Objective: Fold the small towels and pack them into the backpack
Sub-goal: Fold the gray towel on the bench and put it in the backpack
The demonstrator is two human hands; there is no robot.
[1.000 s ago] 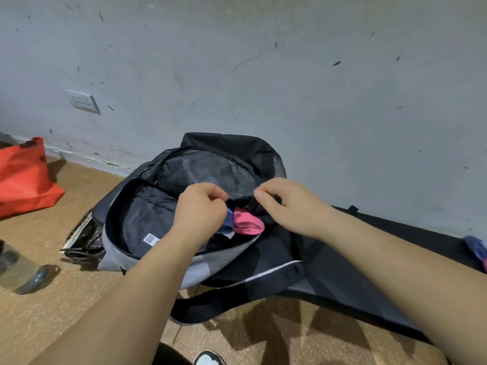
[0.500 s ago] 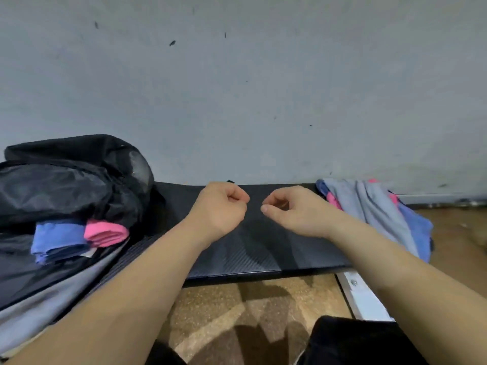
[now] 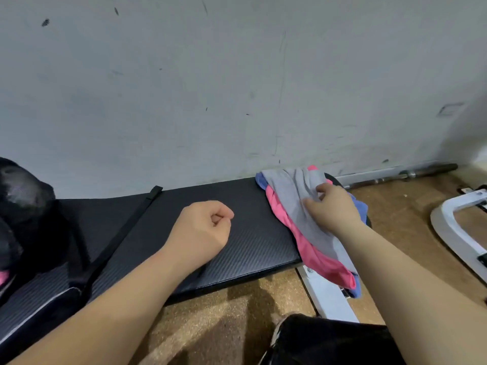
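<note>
Pinching a fold of the soft grey towel [image 3: 295,204] between thumb and fingertips, the right hand [image 3: 332,209] rests on top of a loose pile of small cloths at the right end of the long black padded bench [image 3: 253,243]. That grey towel lies uppermost and crumpled; directly beneath it a bright pink towel [image 3: 313,254] spreads out and hangs over the front corner of the bench, and under both a blue towel [image 3: 359,205] shows at the far edge near the wall, beside the wrist, and again at the lowest hanging tip. The left hand [image 3: 201,230] hovers over the middle of the bench, curled into a loose fist with nothing in it, well apart from the pile. At the left edge of the view the black fabric backpack [image 3: 23,214] sits on the bench, only partly in frame, with a sliver of pink cloth visible at its lower side and a black webbing strap [image 3: 123,233] trailing from it across the ribbed bench surface. Behind everything rises a scuffed grey wall [image 3: 237,88]; below the bench is a speckled brown floor [image 3: 229,320], and a white metal frame [image 3: 458,238] stands to the right.
</note>
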